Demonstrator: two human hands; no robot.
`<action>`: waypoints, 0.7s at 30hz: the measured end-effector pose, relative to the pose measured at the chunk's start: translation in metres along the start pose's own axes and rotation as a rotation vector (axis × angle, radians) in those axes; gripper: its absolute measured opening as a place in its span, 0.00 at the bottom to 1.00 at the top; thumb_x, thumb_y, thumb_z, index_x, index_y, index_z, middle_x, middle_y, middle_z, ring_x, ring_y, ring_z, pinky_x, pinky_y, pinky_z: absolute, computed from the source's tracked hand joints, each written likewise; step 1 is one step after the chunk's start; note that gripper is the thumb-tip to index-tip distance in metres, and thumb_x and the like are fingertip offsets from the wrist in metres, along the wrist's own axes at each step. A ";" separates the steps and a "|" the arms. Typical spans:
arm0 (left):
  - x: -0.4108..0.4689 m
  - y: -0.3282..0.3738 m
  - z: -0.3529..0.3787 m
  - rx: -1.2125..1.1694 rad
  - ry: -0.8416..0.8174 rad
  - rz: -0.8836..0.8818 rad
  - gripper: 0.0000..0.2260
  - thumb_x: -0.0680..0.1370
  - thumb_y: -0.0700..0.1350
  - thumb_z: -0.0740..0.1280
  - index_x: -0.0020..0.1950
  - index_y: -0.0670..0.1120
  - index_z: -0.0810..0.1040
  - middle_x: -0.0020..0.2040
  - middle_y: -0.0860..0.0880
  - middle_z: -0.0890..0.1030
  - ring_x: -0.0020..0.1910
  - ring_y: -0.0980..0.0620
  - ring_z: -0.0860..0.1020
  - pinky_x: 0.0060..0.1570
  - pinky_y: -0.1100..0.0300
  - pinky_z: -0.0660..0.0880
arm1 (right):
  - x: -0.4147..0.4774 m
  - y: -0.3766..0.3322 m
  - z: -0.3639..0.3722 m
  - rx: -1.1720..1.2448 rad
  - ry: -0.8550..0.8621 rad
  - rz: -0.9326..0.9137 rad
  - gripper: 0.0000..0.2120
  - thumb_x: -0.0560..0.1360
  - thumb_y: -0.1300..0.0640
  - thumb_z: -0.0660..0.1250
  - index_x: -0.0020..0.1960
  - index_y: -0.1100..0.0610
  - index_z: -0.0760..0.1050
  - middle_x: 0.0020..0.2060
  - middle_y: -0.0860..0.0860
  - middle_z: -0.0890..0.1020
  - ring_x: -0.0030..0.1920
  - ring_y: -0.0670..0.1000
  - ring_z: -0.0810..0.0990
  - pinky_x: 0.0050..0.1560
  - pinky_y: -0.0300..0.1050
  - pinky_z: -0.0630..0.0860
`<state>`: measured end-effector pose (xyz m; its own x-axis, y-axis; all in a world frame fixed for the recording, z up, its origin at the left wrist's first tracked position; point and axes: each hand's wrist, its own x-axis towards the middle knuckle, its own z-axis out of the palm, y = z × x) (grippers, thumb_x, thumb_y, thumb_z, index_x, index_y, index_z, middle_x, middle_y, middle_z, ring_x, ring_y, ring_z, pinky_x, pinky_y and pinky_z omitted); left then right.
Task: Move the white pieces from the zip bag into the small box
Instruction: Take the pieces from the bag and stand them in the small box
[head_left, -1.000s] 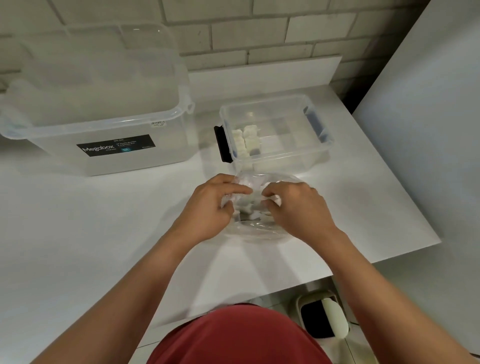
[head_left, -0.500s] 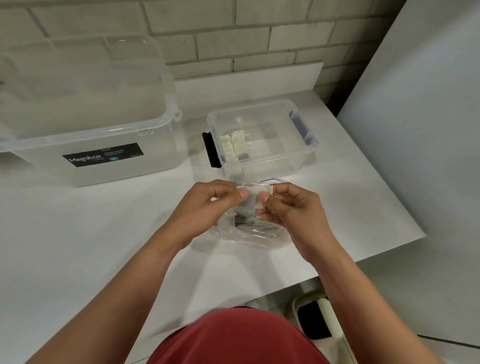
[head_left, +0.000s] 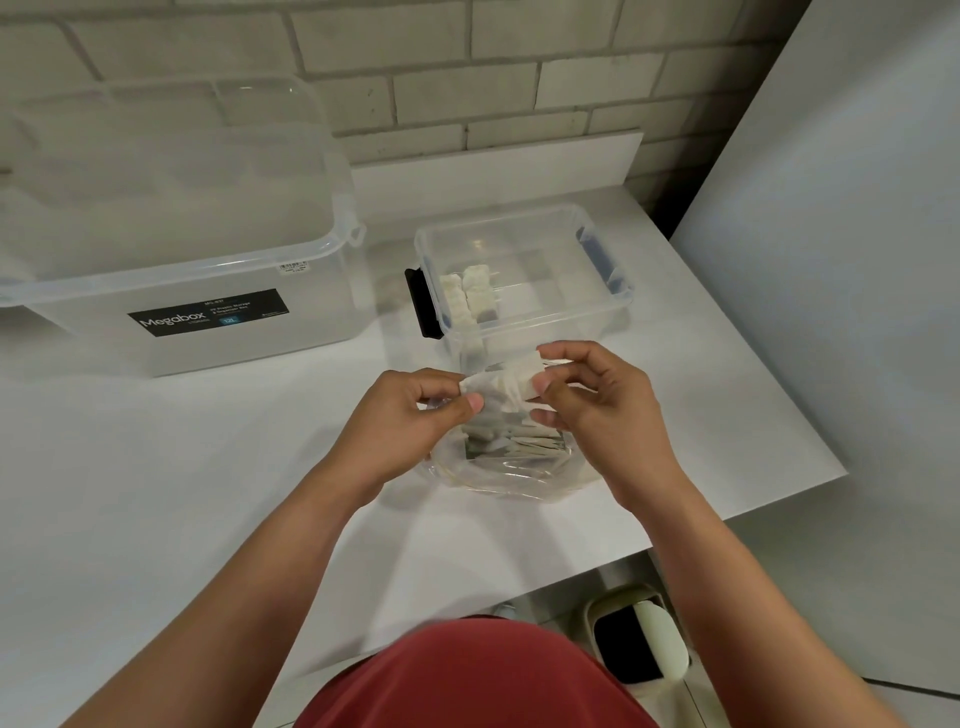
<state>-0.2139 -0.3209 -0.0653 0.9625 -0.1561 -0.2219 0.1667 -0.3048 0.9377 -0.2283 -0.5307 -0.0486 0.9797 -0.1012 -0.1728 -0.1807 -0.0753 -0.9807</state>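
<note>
Two hands (head_left: 410, 421) (head_left: 602, 410), fingertip pinch, white piece (head_left: 511, 382)

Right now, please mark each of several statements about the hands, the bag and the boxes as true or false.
1. The left hand and the right hand both pinch a white piece above the zip bag. True.
2. The small box is empty. False: several white pieces in the box lie in its left part.
3. More white pieces in the bag wait inside the zip bag. True.
4. The Megabox box stands right of the small box. False: it stands to its left.
</note>
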 end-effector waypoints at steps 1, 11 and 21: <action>0.000 0.000 -0.001 -0.012 0.003 -0.003 0.07 0.78 0.48 0.73 0.41 0.51 0.88 0.50 0.54 0.85 0.40 0.53 0.77 0.30 0.61 0.74 | 0.001 -0.001 -0.002 -0.002 0.014 -0.010 0.11 0.79 0.66 0.70 0.58 0.54 0.83 0.42 0.54 0.84 0.43 0.51 0.87 0.49 0.46 0.85; 0.002 -0.004 -0.004 -0.098 0.009 -0.041 0.08 0.77 0.49 0.74 0.44 0.47 0.87 0.47 0.31 0.78 0.37 0.46 0.73 0.29 0.59 0.73 | 0.003 -0.008 -0.013 0.420 -0.101 0.089 0.20 0.76 0.77 0.63 0.62 0.60 0.81 0.34 0.53 0.70 0.37 0.50 0.79 0.51 0.51 0.85; -0.002 -0.005 -0.002 -0.202 0.057 -0.088 0.08 0.78 0.49 0.72 0.45 0.46 0.88 0.46 0.38 0.84 0.36 0.48 0.75 0.31 0.56 0.71 | -0.006 0.004 0.018 0.270 0.075 0.161 0.06 0.74 0.65 0.76 0.43 0.55 0.84 0.41 0.54 0.84 0.39 0.51 0.78 0.43 0.47 0.75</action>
<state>-0.2158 -0.3173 -0.0687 0.9520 -0.0823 -0.2949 0.2844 -0.1193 0.9513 -0.2328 -0.5124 -0.0530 0.9296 -0.1639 -0.3302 -0.2936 0.2124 -0.9320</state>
